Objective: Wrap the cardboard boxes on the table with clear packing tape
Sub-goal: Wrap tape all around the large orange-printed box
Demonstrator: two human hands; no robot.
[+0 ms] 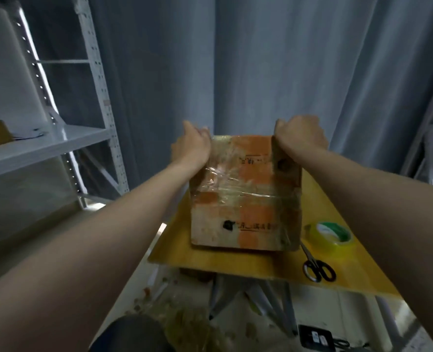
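A cardboard box with orange patches and black print stands on the small yellow table. Clear tape bands run across its near face and up its left side. My left hand grips the box's far left top corner, fingers curled over the edge. My right hand grips the far right top corner the same way. A roll of clear tape with a green core lies on the table just right of the box. Black-handled scissors lie in front of the roll.
A grey metal shelf rack stands at the left with a brown item on one shelf. Grey curtains hang behind the table. Under the table are its metal legs, scattered debris and a black device on the floor.
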